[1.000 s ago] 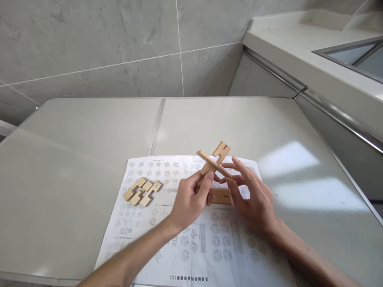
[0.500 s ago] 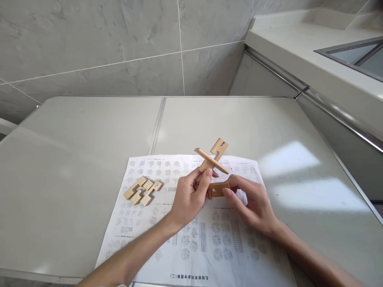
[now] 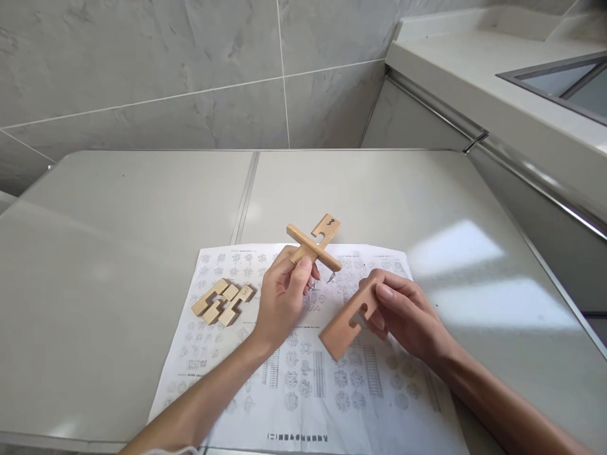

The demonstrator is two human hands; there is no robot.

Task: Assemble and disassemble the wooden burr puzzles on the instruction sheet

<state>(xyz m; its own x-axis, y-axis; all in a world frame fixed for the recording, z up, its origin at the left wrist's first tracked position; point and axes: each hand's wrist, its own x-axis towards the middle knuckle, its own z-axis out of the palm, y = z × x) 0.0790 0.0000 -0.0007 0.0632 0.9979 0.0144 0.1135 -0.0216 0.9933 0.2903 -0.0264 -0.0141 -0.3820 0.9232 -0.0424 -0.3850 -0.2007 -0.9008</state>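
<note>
My left hand (image 3: 286,294) is closed on two crossed wooden puzzle pieces (image 3: 315,245), raised above the printed sheet. One of them has a round notch and a dark "3" written on its far end. My right hand (image 3: 403,309) pinches a darker, reddish wooden puzzle piece (image 3: 342,327) by its upper end. That piece slants down to the left, with a notch in its lower edge, apart from the crossed pair. Several pale notched wooden pieces (image 3: 205,306) lie close together on the sheet, left of my left hand.
The printed sheet (image 3: 227,404), covered with small diagrams, lies on a pale table (image 3: 118,253) with a seam across it. A grey tiled wall (image 3: 142,50) rises behind. To the right stands a white counter (image 3: 450,57) over cabinets.
The reddish piece has come away from my left hand; my right hand now holds it tilted, further down. My left hand has shifted left with the crossed pieces.
</note>
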